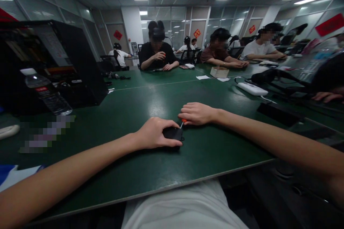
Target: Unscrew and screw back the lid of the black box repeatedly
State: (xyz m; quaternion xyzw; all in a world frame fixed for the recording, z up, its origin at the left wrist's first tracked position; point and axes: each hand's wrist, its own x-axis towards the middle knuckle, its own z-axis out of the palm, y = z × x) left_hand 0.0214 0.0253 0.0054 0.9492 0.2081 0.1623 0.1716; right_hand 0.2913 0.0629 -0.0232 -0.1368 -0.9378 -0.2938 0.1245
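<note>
My left hand [157, 133] is wrapped round a small black box-like object [172, 134] on the green table [150, 161], thumb along its near side and fingers over the far side. Just to the right, my right hand [195, 113] grips a screwdriver by its orange handle [184, 120]. The thin metal shaft [181, 125] slants down to the right end of the black object. A small loop sticks out at that end. Where exactly the tip touches is too small to tell.
A water bottle [47, 91] stands at the left by a black shelf unit [80, 61]. At the right lie a white power strip [252, 88] and cables. A small box [219, 72] is farther back, and several people sit beyond.
</note>
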